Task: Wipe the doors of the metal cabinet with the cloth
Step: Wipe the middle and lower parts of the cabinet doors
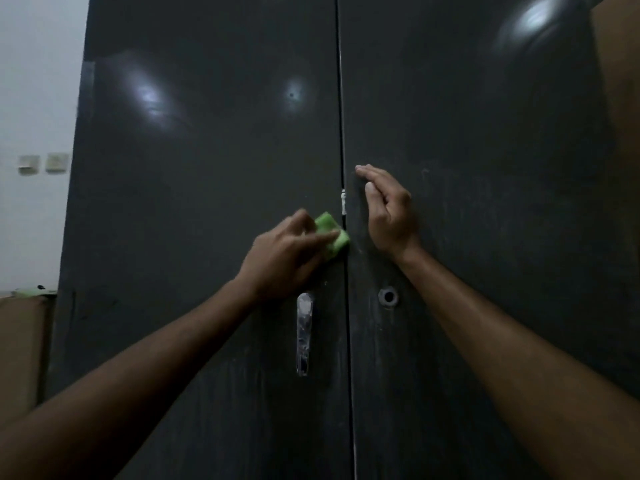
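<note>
Cloth at the door seam, right hand bracing.

The left hand (287, 258) curls its fingers (320, 239) round the green cloth (330, 230), pressed on the left door (207, 202) beside the centre gap, above the handle (304, 334). The right hand (386, 211) rests flat, fingers relaxed, on the right door (485, 237), probably to steady it; dim light blurs detail.

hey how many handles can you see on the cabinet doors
1. A silver handle hangs on the left door, below the left hand. The right door shows only a round hole.
</note>
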Available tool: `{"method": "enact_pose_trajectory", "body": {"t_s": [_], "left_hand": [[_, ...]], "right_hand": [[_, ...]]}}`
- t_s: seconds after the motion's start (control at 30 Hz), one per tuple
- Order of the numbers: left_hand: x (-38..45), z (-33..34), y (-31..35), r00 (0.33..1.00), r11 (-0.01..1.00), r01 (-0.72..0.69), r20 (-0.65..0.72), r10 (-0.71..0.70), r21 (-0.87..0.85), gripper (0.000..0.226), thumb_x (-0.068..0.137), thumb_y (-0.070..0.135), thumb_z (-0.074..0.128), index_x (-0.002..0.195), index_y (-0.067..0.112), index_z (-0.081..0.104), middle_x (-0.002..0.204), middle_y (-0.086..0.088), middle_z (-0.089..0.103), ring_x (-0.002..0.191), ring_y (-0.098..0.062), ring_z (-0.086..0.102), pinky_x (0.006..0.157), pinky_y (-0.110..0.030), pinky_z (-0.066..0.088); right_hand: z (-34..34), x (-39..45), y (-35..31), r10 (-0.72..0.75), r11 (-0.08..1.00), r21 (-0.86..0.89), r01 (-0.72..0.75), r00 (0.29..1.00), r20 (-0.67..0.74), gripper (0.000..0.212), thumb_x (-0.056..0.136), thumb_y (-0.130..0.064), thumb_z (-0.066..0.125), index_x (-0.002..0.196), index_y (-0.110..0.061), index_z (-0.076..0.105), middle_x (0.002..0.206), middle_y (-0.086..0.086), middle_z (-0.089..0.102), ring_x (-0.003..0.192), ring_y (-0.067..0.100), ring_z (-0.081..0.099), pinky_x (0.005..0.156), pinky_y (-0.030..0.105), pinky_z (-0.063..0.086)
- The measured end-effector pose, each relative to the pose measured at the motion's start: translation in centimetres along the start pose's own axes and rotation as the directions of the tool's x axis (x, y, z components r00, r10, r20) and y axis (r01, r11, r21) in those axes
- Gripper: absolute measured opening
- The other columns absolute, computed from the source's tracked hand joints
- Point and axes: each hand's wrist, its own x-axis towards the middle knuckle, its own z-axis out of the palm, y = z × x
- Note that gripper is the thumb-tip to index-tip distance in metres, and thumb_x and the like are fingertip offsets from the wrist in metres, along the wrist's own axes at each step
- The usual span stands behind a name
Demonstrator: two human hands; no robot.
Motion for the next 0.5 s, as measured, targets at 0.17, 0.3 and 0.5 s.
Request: {"method": "enact_pose_trajectory", "body": {"t_s": [0.17, 0.3, 0.5], "left_hand": [[-3.5, -2.0, -3.3, 0.997, 0.996, 0.066, -0.045, -0.064, 0.062, 0.037, 0.100, 0.034, 0.057, 0.136, 0.028, 0.062, 0.115, -0.011, 0.053, 0.085, -0.020, 0.057, 0.061, -0.036, 0.053], [-5.7, -1.0, -3.0, 0.915, 0.944, 0.322, -0.233, -0.329, -0.070, 0.035, 0.101, 0.029, 0.058, 0.134, 0.025, 0.064, 0.104, 0.003, 0.049, 0.074, -0.008, 0.052, 0.061, -0.020, 0.044], [-3.7, 0.4, -1.0, 0.894, 0.923, 0.383, -0.239, -0.380, -0.038, 0.039, 0.099, 0.034, 0.059, 0.139, 0.028, 0.058, 0.107, 0.003, 0.048, 0.075, -0.010, 0.052, 0.057, -0.024, 0.042]], "right_hand": [[0.1, -0.3, -0.3, 0.046, 0.999, -0.016, -0.045, 0.998, 0.053, 0.038, 0.093, -0.009, 0.043, 0.121, 0.002, 0.066, 0.129, 0.017, 0.064, 0.131, 0.025, 0.053, 0.110, 0.022, 0.038], [0.0, -1.3, -0.6, 0.003, 0.996, -0.084, 0.008, 0.992, 0.125, 0.034, 0.095, -0.002, 0.044, 0.120, 0.003, 0.066, 0.128, 0.017, 0.064, 0.136, 0.029, 0.047, 0.112, 0.025, 0.034], [0.5, -2.4, -0.9, -0.042, 0.988, -0.144, 0.062, 0.989, 0.140, 0.031, 0.098, 0.003, 0.045, 0.123, 0.006, 0.063, 0.135, 0.019, 0.059, 0.141, 0.032, 0.040, 0.118, 0.032, 0.031]]}}
